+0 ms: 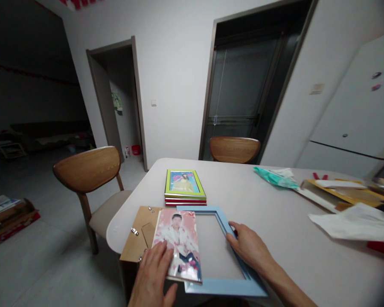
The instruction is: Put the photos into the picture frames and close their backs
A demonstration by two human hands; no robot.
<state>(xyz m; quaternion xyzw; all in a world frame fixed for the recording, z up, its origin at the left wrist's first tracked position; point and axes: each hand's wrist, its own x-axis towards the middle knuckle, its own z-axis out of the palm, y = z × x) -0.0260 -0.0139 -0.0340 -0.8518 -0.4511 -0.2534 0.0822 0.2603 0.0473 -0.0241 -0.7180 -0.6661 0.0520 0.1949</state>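
A light-blue picture frame lies at the table's near edge, with its opening bare on the right side. My right hand is closed around the frame's right bar. Over the frame's left part rests a pink portrait photo, apparently a small stack. My left hand lies with fingers stretched out, fingertips touching the photo's lower left edge. Partly under the photo is a brown backing board with metal clips and a stand flap; its lower corner is hidden by my left hand.
Behind the blue frame stands a stack of picture frames, yellow-green on top and red below. To the right lie a green plastic packet, a yellow envelope and white paper. Wooden chairs stand at the table.
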